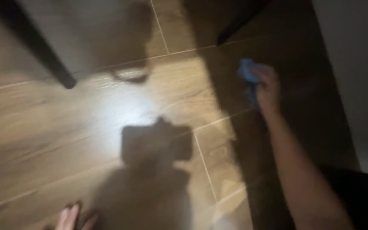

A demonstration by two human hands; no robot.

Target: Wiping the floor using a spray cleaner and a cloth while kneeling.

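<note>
Left hand [71, 218] low at the frame's bottom edge, fingers flat and spread on the wood-look floor tiles [43, 140] — holding nothing. Ahead of it, a dark furniture leg [43, 53]. Further right, the right hand [267, 89] is closed around a blue cloth [247, 72] — bunched in its grip above the floor.

Home: wood-look tiled floor [86, 127]

Dim, motion-blurred view; one bright glare patch on the wooden floor [120, 106], heavy shadows around it
</note>
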